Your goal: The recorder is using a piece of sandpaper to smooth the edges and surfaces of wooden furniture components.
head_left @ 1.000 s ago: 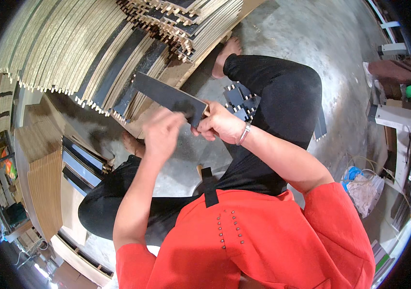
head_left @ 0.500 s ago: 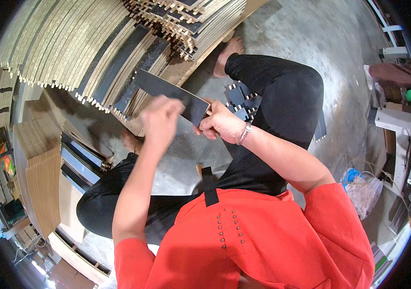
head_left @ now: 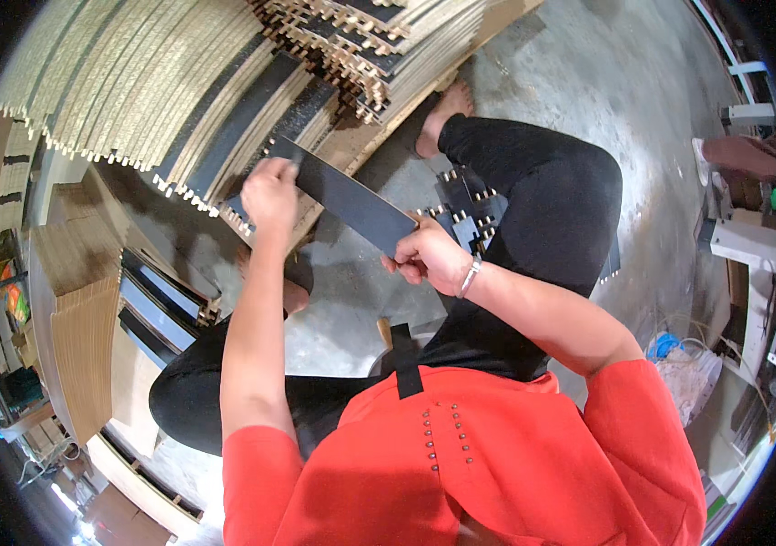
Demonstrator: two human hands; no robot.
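Observation:
A long black-faced board with a pale edge slants in front of me over the floor. My right hand, a silvery bracelet at its wrist, is closed on the board's right end. At the opposite end is my left hand, fingers curled together against the board's edge. Slight blur hides what is between those fingers, if anything. Just past the board's left end, a row of stacked boards shows small wooden dowels sticking out of the ends.
More dowelled boards are piled at the top. Black pieces with dowels lie on the floor beside my right leg. Brown curved panels and black boards stand at left. A person's leg shows at far right.
My left hand has gone from in front of the board's middle to its left end. The board and my right hand sit slightly further right and lower in the picture.

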